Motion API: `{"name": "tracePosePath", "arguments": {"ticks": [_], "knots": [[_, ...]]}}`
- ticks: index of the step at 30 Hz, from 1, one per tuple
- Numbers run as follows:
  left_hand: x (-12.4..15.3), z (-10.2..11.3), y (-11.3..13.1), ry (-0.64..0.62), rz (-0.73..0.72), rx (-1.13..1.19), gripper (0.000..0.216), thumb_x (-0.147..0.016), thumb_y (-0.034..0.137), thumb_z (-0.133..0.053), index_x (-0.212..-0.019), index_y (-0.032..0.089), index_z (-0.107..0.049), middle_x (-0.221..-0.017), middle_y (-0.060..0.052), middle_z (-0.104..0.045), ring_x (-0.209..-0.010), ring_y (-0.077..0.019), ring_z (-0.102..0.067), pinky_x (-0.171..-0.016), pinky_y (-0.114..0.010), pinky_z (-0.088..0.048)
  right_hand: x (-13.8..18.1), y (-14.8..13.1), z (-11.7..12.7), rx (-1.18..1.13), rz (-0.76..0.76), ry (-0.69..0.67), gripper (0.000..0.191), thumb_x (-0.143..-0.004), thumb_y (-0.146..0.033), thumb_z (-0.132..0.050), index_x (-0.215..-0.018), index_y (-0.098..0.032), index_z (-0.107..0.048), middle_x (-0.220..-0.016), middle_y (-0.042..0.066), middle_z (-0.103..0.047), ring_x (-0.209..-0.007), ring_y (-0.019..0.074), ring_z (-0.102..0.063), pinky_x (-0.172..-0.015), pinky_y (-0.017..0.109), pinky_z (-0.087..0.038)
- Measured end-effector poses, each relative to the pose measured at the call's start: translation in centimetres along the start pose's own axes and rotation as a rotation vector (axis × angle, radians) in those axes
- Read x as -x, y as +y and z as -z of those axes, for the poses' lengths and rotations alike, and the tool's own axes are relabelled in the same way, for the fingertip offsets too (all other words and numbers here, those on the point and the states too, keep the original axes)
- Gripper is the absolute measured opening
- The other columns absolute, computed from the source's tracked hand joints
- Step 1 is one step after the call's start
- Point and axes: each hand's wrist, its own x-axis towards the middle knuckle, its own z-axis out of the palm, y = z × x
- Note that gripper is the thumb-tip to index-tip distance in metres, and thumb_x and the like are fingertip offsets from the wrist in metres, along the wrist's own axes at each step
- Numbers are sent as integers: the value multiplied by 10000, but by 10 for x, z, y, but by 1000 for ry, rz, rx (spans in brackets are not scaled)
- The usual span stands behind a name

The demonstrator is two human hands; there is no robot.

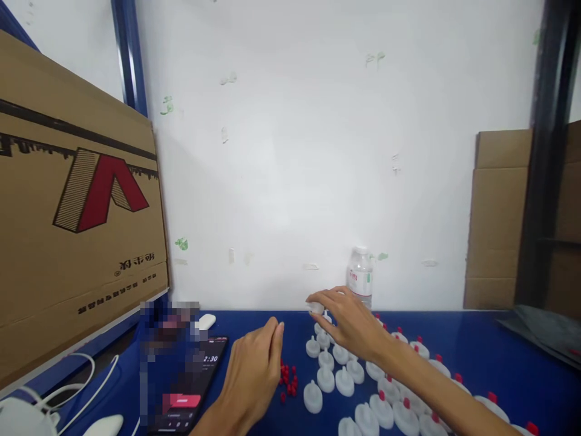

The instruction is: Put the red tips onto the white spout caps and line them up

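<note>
My right hand (349, 316) reaches over the back of the blue table, its thumb and fingers closed around a small translucent white spouted piece (316, 307). My left hand (254, 363) is curled, thumb pressed against the fingers, beside a pile of small red caps (289, 383); whatever it may pinch is hidden. Under and in front of my right hand stand several bare white spouted pieces (325, 379). Farther right, under my right forearm, are rows of the same pieces with red caps on their spouts (405, 415).
A phone (200, 378) lies left of my left hand, partly blurred out. White cables (86, 381) sit at the left edge. A water bottle (361, 275) stands by the wall. A large cardboard box (82, 254) borders the left; grey sheeting (540, 333) lies at right.
</note>
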Motion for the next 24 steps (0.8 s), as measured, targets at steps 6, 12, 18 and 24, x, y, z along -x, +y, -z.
{"name": "tracePosePath", "arguments": {"ticks": [6,12,18,24], "knots": [[-9,-5,-21,-122,84,-286,263,-1032,215,-374,-901,198,-602,-963,-72,-646,-856,-222,-660,-651,-305,-349,6,-13,-14,-43,-18,-185,138,-940,-142,-558,-1030,-231,-611,-944,1,-725,-827,166,-670,-1096,457,-336],[-7,-11,-30,-235,83,-305,274,-976,100,-410,-1008,205,-661,-1054,-81,-663,-861,-218,-688,-653,-300,-379,8,-15,-22,-23,-5,-212,64,-956,-204,-606,-975,-237,-658,-1058,46,-669,-962,219,-629,-936,406,-430],[-10,-8,-25,-220,43,-246,201,-1012,222,-446,-1054,236,-643,-1035,-52,-699,-938,-221,-683,-687,-289,-392,6,-19,-27,-53,22,-252,152,-1000,-182,-535,-992,-228,-680,-834,0,-706,-767,162,-641,-950,372,-401],[-9,-16,-35,-265,29,-244,253,-1000,168,-415,-980,236,-657,-997,-44,-691,-870,-214,-686,-651,-291,-354,11,-22,-36,-88,77,-323,177,-1006,-213,-556,-1013,-246,-729,-879,4,-769,-849,173,-679,-1068,417,-327]]}}
